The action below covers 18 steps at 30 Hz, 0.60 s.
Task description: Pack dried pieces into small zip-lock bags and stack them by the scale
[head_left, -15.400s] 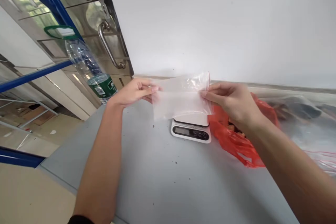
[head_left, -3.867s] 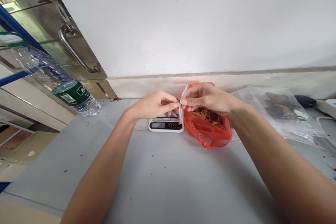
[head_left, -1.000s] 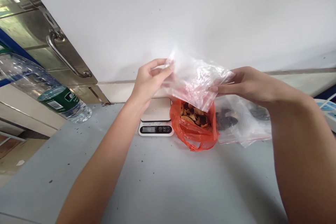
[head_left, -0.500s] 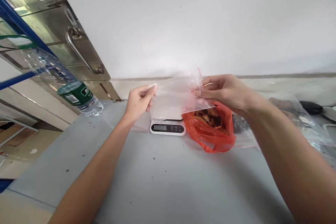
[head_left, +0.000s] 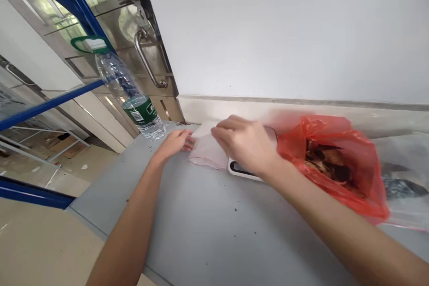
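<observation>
On grey table | plastic bags: likely light, limp, slippery; pinch at edge | left hand slack | right hand: can't tell

I carry one camera, worn on my head. It faces forward and down, from above the near side of the surface. Take clock positions from the frame centre. My forearms enter at 7 and 4 o'clock, nearest the lens; my left grip and right grip lie close to centre. The wide coverage reaches the wall at 1 o'clock, the metal door at 10, and the floor at 8.
</observation>
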Motion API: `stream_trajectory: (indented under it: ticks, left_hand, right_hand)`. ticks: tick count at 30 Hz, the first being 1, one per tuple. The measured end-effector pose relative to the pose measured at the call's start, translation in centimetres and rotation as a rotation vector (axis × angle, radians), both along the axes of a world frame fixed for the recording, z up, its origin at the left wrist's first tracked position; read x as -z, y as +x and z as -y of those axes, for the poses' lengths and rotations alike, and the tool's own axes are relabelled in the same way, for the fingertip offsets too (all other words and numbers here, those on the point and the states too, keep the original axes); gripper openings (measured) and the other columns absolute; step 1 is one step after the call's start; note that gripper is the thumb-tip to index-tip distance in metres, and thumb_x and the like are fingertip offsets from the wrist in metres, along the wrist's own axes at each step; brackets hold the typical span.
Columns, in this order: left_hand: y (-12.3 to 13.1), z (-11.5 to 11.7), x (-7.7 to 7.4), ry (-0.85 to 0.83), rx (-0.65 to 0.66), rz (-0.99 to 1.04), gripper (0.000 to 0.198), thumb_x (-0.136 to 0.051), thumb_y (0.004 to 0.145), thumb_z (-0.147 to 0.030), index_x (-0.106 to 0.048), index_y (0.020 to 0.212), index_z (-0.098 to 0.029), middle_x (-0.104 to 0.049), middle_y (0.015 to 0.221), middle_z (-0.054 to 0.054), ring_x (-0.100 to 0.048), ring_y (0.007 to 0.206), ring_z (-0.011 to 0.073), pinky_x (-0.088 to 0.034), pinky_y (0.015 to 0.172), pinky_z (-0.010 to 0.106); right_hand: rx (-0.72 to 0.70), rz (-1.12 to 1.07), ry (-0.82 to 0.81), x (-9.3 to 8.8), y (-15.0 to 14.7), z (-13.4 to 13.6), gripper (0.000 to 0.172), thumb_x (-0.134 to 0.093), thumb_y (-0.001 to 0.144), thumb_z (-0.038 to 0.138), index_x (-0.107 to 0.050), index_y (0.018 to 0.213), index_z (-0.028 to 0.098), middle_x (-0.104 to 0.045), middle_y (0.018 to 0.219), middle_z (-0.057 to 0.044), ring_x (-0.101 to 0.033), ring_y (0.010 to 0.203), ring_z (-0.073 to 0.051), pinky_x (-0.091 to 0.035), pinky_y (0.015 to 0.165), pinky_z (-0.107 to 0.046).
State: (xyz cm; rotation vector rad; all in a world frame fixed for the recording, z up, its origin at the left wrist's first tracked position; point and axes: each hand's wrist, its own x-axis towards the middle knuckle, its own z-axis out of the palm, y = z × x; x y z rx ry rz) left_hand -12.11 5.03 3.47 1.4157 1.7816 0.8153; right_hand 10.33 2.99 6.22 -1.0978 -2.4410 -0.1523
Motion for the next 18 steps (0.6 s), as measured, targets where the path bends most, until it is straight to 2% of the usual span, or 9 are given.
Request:
stream_trajectory:
  ticks: [2,5,9,12,15,17,18]
  left_hand:
    - [-0.2,0.2,0.0,-0.009,0.044,0.023,0.031,-0.059,0.098,-0.045,-0.072,0.096,-0.018,-0.079,0.090,0.010,-0.076,0.075,0.0212,-0.062,0.068,0.030]
    - [-0.4,0.5,0.0,-0.007,0.126,0.030,0.028,-0.066,0.094,-0.044,-0.074,0.100,-0.018,-0.079,0.089,0.008,-0.075,0.075,0.0198,-0.062,0.068,0.029]
    - [-0.8,0.5,0.3,0.026,0.219,-0.029,0.038,-0.080,0.079,-0.038,-0.076,0.112,-0.019,-0.079,0.088,0.005,-0.075,0.075,0.0215,-0.060,0.067,0.030]
    - [-0.8,0.4,0.6,0.064,0.271,-0.114,0.051,-0.080,0.077,-0.037,-0.075,0.124,-0.018,-0.078,0.093,0.007,-0.075,0.085,0.0257,-0.061,0.073,0.033]
    - [-0.4,0.4,0.7,0.094,0.346,-0.223,0.050,-0.074,0.083,-0.035,-0.075,0.132,-0.022,-0.074,0.123,0.013,-0.070,0.114,0.0321,-0.058,0.099,0.044]
    - [0.0,0.5,0.9,0.105,0.453,-0.397,0.046,-0.063,0.091,-0.027,-0.074,0.136,-0.028,-0.059,0.154,0.012,-0.052,0.143,0.0363,-0.045,0.118,0.052]
    - [0.3,0.5,1.0,0.108,0.517,-0.503,0.049,-0.056,0.094,-0.022,-0.073,0.140,-0.031,-0.051,0.163,0.010,-0.043,0.152,0.0366,-0.039,0.123,0.055]
  right_hand:
    - [-0.064,0.145,-0.136,1.3,-1.8,0.4,0.035,-0.050,0.094,-0.001,-0.078,0.082,0.017,-0.076,0.082,-0.012,-0.064,0.082,-0.022,-0.033,0.057,-0.032]
    - [-0.128,0.191,-0.234,3.2,-3.0,1.0,0.029,-0.056,0.100,0.009,-0.078,0.083,0.017,-0.079,0.087,-0.013,-0.067,0.085,-0.024,-0.037,0.058,-0.032]
    - [-0.162,0.188,-0.302,5.0,-2.8,1.2,0.029,-0.053,0.105,0.013,-0.079,0.095,0.018,-0.081,0.099,-0.012,-0.069,0.094,-0.024,-0.046,0.067,-0.031]
    - [-0.195,0.155,-0.329,5.5,-2.2,1.1,0.026,-0.054,0.105,0.012,-0.079,0.100,0.018,-0.081,0.104,-0.012,-0.069,0.099,-0.023,-0.050,0.075,-0.030]
    - [-0.224,0.120,-0.348,5.7,-1.7,1.2,0.023,-0.057,0.103,0.011,-0.079,0.098,0.018,-0.079,0.101,-0.012,-0.070,0.096,-0.022,-0.052,0.081,-0.030]
    - [-0.245,0.107,-0.361,5.6,-1.2,1.4,0.024,-0.056,0.103,0.010,-0.079,0.099,0.017,-0.078,0.100,-0.011,-0.071,0.093,-0.021,-0.053,0.082,-0.030]
    - [-0.258,0.105,-0.368,5.6,-0.9,1.5,0.026,-0.055,0.103,0.009,-0.080,0.099,0.017,-0.079,0.101,-0.011,-0.072,0.092,-0.020,-0.054,0.083,-0.030]
